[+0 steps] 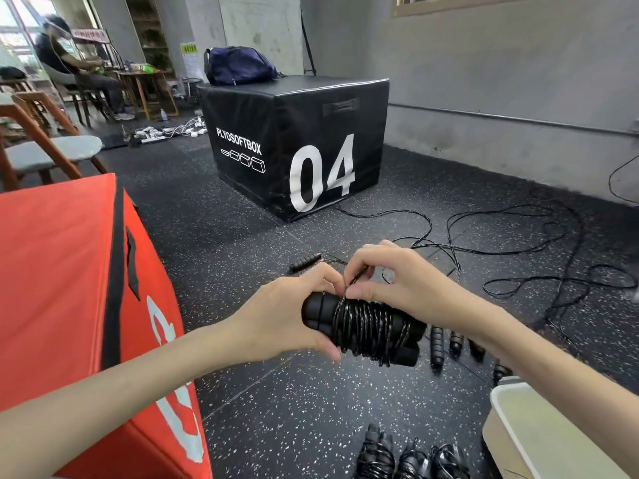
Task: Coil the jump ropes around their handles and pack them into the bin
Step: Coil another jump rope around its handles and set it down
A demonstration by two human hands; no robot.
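Left hand (294, 312) curled in a grip, right hand (397, 281) with fingers (359, 292) pinched, both forearms outstretched.

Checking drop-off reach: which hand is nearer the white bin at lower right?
Right. The right hand pinches the rope above the wound handles, up and left of the white bin. The left hand grips the handles' far end, farther left.

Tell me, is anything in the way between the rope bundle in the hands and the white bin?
Nothing visible blocks it. The wound bundle is held above the floor, and the bin sits lower right with only loose handles on the floor between.
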